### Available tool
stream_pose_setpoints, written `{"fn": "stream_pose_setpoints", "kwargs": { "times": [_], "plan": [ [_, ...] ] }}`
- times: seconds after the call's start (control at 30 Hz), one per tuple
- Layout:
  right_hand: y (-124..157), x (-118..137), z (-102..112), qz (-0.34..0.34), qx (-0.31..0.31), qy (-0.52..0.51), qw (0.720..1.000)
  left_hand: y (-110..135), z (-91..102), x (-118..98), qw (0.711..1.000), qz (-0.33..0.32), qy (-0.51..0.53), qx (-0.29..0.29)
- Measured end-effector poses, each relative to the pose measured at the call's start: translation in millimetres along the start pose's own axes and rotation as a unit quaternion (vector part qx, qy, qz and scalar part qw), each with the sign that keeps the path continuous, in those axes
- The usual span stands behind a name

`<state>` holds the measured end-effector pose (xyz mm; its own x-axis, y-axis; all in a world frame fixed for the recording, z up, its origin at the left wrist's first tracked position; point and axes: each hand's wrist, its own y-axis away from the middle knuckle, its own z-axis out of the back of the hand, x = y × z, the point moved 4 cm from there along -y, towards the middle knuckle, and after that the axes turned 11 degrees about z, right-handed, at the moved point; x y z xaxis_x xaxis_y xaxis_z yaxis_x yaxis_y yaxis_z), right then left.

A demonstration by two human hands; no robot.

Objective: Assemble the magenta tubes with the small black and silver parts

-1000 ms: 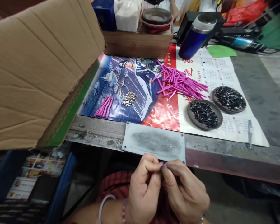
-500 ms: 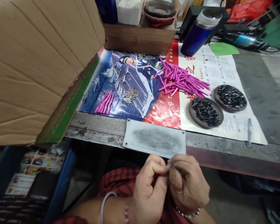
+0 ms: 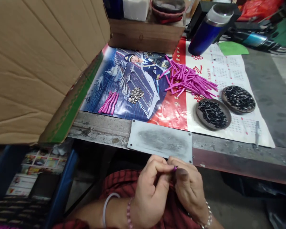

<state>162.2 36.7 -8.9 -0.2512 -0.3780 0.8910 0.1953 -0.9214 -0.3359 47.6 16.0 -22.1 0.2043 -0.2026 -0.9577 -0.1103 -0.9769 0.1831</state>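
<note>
My left hand [image 3: 152,187] and my right hand [image 3: 190,187] meet over my lap, just below the bench edge. Between the fingertips shows a bit of a pink piece [image 3: 175,168] with a dark tip; the rest is hidden. My left thumb and forefinger pinch it, while my right fingers curl against it with the thumb on the near side. On the poster, a few pink handle-like sticks [image 3: 111,103] lie side by side, left of a small heap of shiny metal bits [image 3: 136,95]. A larger pile of pink sticks [image 3: 190,79] lies farther back.
Two round dishes of dark metal pins, one nearer [image 3: 213,114] and one farther [image 3: 238,99], sit at right. A grey plate [image 3: 160,140] is fixed at the bench edge. A cardboard box [image 3: 45,63] stands left, a blue tumbler [image 3: 208,30] behind. A pen-like tool [image 3: 257,135] lies far right.
My right hand has turned a little and its thumb has shifted, so the pink piece now shows between the fingertips. The view has moved slightly; the things on the bench stay put.
</note>
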Motion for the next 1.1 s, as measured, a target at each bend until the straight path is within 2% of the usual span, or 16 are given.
{"fn": "stream_pose_setpoints", "kwargs": {
  "times": [0.1, 0.33, 0.43, 0.63, 0.77, 0.9, 1.1],
  "plan": [
    [-2, 2, 1, 0.030, 0.022, 0.022, 0.999, -1, 0.9, 1, 1.000, -0.002, -0.005, 0.004],
    [0, 4, 6, 0.021, 0.024, 0.055, 0.998, -5, 3.6, -1, 0.999, -0.023, -0.007, -0.023],
    [1, 3, 8, 0.042, 0.028, 0.069, 0.996, -7, 2.6, -2, 0.999, -0.020, -0.006, -0.028],
    [7, 4, 14, 0.063, -0.049, 0.122, 0.989, -8, 1.2, 1, 1.000, -0.014, -0.001, -0.022],
    [11, 5, 11, 0.028, -0.078, 0.082, 0.993, -7, 1.9, 1, 1.000, -0.018, -0.012, -0.013],
    [10, 6, 8, -0.008, -0.083, 0.047, 0.995, -4, 1.9, 2, 1.000, -0.012, -0.007, 0.000],
    [8, 12, 6, 0.006, -0.076, 0.077, 0.994, -3, 1.8, 6, 1.000, 0.013, 0.018, 0.009]
  ]
}}
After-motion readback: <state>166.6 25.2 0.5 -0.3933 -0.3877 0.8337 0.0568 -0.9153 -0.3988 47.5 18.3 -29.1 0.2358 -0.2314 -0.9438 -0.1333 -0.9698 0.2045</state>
